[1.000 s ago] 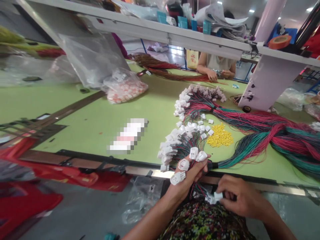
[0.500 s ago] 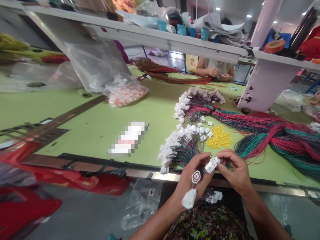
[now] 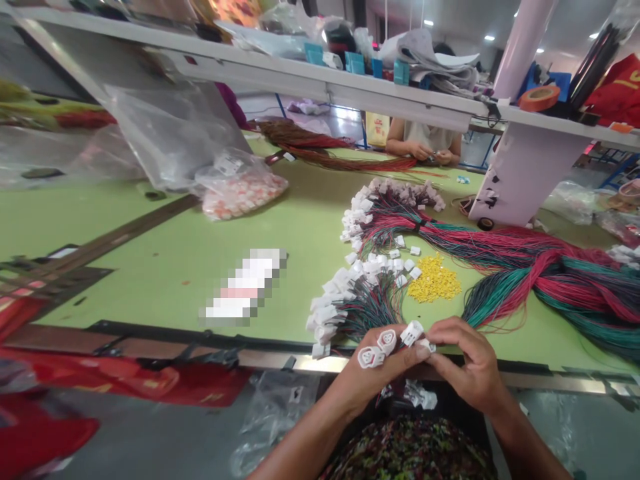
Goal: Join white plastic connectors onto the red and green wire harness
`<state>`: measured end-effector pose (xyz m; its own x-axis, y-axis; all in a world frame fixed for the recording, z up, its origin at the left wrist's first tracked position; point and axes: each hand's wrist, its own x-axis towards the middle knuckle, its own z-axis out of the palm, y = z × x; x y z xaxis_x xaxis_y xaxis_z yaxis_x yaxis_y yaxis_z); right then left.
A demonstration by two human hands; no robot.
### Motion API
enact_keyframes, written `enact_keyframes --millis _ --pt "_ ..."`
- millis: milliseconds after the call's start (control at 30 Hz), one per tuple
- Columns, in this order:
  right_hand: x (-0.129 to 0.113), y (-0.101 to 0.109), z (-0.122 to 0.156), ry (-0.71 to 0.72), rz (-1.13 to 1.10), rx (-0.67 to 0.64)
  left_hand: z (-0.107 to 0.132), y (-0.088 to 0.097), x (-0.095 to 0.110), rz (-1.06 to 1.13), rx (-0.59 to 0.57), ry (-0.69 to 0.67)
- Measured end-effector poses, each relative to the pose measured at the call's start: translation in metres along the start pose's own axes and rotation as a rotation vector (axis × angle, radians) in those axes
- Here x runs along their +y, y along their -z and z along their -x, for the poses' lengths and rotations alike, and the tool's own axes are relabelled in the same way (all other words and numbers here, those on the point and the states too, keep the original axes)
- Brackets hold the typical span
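Over the table's front edge my left hand (image 3: 397,365) is closed on white plastic connectors. Two of them, a connector with a red mark inside (image 3: 369,358) and another connector (image 3: 387,341), rest over the back of that hand. A third connector (image 3: 413,332) stands up by the fingertips. Thumb and forefinger of my right hand (image 3: 470,363) pinch a small white connector (image 3: 426,346) beside the left thumb. Just left lies a bundle of thin dark wires (image 3: 373,307) ending in white connectors (image 3: 330,310). Small yellow pieces (image 3: 434,279) are heaped beyond my hands.
Thick red, green and black wire bundles (image 3: 565,267) cover the right side. A bag of small orange-and-white parts (image 3: 245,190) lies back left, with a blurred-out flat item (image 3: 245,287) nearer. A loaded shelf (image 3: 300,70) spans above; across the table sits a person (image 3: 425,140).
My left hand has turned, and the connectors over its back now show their open ends. The fingertips have shifted to another connector. The whole view has moved slightly.
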<state>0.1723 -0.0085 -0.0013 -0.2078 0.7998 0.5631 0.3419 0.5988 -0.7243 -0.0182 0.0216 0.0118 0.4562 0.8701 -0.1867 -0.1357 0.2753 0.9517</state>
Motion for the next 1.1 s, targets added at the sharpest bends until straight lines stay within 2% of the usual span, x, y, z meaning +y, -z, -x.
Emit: enact_keyframes --millis 133,233,333,433,533,767,933,1100 --pt "0.004 0.009 0.002 -0.049 -0.039 -0.087 -0.001 0.001 -0.003 -0.012 -0.031 0.010" --pt "0.019 0.026 -0.001 -0.153 -0.029 -0.142 -0.002 0.000 -0.005 -0.015 -0.043 0.072" --pt "0.045 0.048 -0.009 -0.284 0.251 -0.072 -0.003 -0.002 -0.007 0.029 -0.002 0.089" --pt "0.067 0.060 -0.021 -0.368 0.609 -0.190 -0.004 -0.003 -0.012 0.118 0.045 0.067" --pt "0.078 0.058 -0.031 -0.375 0.703 -0.280 -0.004 -0.004 -0.016 0.165 0.068 0.069" --pt "0.084 0.044 -0.036 -0.350 0.598 -0.359 -0.002 -0.005 -0.014 0.205 0.089 0.059" --pt "0.087 0.045 -0.037 -0.368 0.577 -0.326 -0.002 -0.005 -0.014 0.243 0.148 0.044" --pt "0.088 0.036 -0.041 -0.386 0.597 -0.291 -0.003 -0.007 -0.014 0.288 0.197 0.040"
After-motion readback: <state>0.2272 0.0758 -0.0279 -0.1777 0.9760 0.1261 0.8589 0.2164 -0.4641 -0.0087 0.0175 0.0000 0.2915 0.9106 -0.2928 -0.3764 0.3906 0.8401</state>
